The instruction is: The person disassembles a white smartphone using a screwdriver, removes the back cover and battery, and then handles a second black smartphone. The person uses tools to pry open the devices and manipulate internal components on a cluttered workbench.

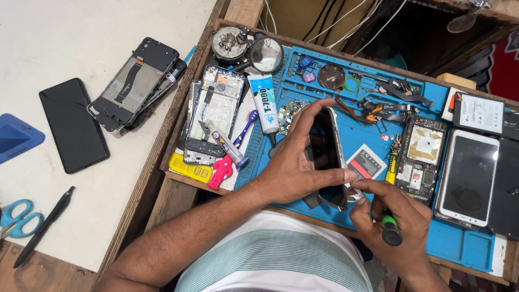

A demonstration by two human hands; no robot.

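Gripping a phone (326, 157) on edge, the left hand (294, 162) wraps its near side, thumb along the lower rim, above the blue mat (459, 243) on the tabletop. Phone's long axis runs away from the person, top end pointing far. Right hand (397, 224) closed on a green-handled screwdriver (389, 227), fingertips touching the phone's near corner.
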